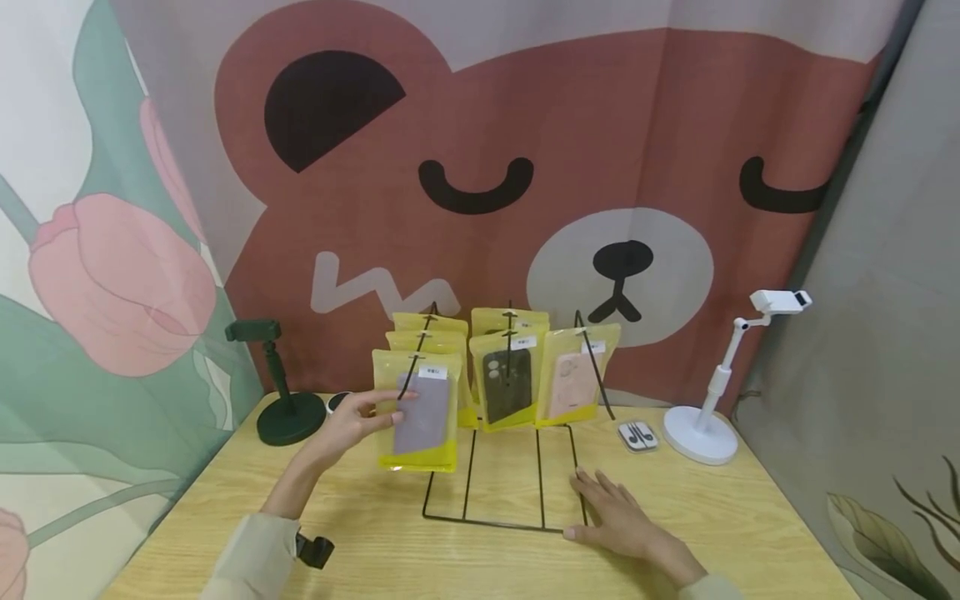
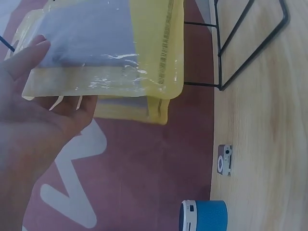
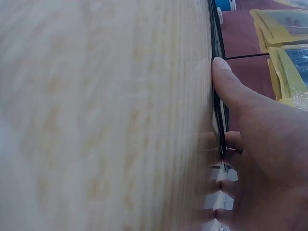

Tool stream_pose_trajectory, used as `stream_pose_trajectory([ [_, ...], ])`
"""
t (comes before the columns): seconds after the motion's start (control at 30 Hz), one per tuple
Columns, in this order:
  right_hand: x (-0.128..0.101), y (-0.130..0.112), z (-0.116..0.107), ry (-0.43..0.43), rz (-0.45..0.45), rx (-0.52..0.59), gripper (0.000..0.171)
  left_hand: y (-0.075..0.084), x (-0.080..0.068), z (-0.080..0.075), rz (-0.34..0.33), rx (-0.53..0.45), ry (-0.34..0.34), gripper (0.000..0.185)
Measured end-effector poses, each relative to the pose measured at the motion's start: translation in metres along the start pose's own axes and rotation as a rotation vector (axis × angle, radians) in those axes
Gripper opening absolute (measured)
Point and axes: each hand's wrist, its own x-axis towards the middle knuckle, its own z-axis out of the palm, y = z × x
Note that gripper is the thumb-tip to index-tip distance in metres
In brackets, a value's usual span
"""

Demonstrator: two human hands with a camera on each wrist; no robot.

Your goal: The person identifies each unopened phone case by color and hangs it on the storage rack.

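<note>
My left hand [image 1: 345, 432] pinches the side of a yellow-edged clear pouch [image 1: 422, 421] with a lilac phone case inside, thumb in front and fingers behind. The pouch is at the front end of the left prong of a black wire display rack [image 1: 542, 479], with more pouches behind it. In the left wrist view, the thumb lies over the face of this pouch [image 2: 96, 43]. My right hand [image 1: 618, 517] rests on the table with fingers spread, at the front right corner of the rack base. In the right wrist view, the thumb and fingertips [image 3: 223, 67] lie along the wire.
Pouches with a black case [image 1: 507, 387] and a pink case [image 1: 573, 383] hang on the middle and right prongs. Boxed earphones [image 1: 637, 436] and a white stand [image 1: 701, 435] are at the right, a dark green stand [image 1: 291, 419] at the left. A blue speaker [image 2: 211, 215] shows in the left wrist view.
</note>
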Motion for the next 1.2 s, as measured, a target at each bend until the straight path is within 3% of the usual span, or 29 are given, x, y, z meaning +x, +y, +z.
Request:
stream_pose_trajectory([
  [0.27, 0.001, 0.003, 0.001, -0.015, 0.015, -0.009, 0.09, -0.003, -0.002, -0.005, -0.016, 0.108, -0.077, 0.041],
  [0.47, 0.0, 0.003, 0.002, -0.013, 0.019, -0.005, 0.09, -0.007, -0.017, -0.012, -0.016, 0.111, -0.062, 0.04],
  [0.57, -0.002, 0.004, 0.004, -0.016, 0.019, -0.001, 0.089, -0.011, -0.034, -0.014, 0.044, 0.119, -0.003, 0.038],
  [0.67, -0.003, 0.005, 0.003, -0.014, 0.017, -0.003, 0.089, -0.012, -0.053, -0.013, 0.131, 0.129, 0.148, 0.038],
  [0.77, -0.003, 0.007, 0.002, -0.006, 0.01, -0.016, 0.089, -0.01, -0.065, -0.012, 0.163, 0.214, 0.322, 0.043],
  [0.83, -0.002, 0.008, 0.0, 0.003, 0.006, -0.02, 0.088, -0.01, -0.069, -0.012, 0.161, 0.327, 0.396, 0.047],
  [1.03, 0.0, 0.007, -0.001, 0.001, -0.014, 0.006, 0.087, -0.019, -0.07, -0.008, 0.156, 0.673, 0.514, 0.051],
  [1.13, 0.001, 0.005, 0.0, -0.013, -0.021, 0.022, 0.088, -0.025, -0.07, -0.006, 0.1, 0.807, 0.536, 0.051],
  [1.2, 0.001, 0.004, 0.0, -0.017, -0.019, 0.028, 0.09, -0.03, -0.069, -0.005, 0.041, 0.88, 0.509, 0.053],
])
